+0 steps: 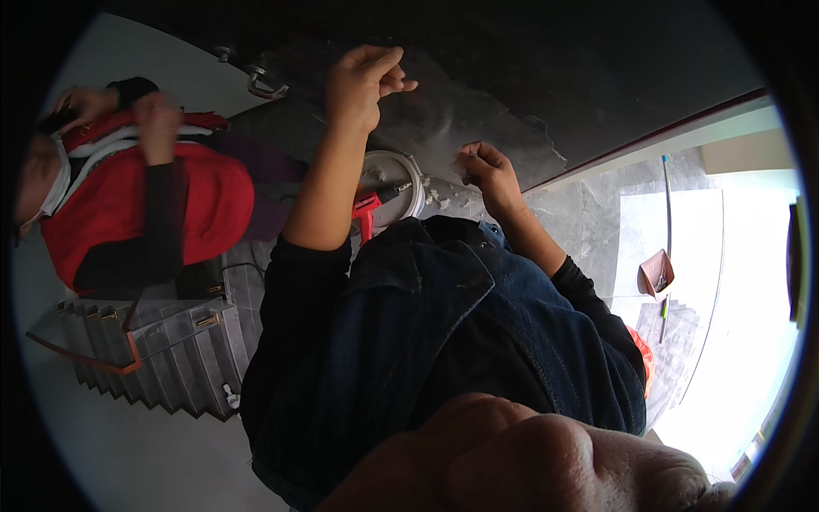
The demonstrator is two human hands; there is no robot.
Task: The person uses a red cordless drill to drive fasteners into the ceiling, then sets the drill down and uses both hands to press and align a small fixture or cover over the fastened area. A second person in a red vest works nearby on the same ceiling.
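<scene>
My left hand (pixel 363 85) is raised in front of a dark panel (pixel 512 60), its thumb and forefinger pinched together and the other fingers curled. What it may hold is too small to make out. Lower and to the right, my right hand (pixel 490 171) is closed, its fingers gathered around a small pale bit that I cannot name. The panel bears a hazy, scuffed patch with a ragged edge near my hands. Below them, a red heat gun (pixel 368 206) with a metal nozzle rests at a round white bucket (pixel 416 183), partly hidden by my left forearm.
A co-worker in a red vest (pixel 128 205) is close on the left, hands blurred. A metal handle (pixel 266 84) sticks out nearby. Stairs (pixel 171 358) descend at lower left. White crumbs lie beside the bucket. A dustpan (pixel 655 275) and a long pole (pixel 667 205) are at right.
</scene>
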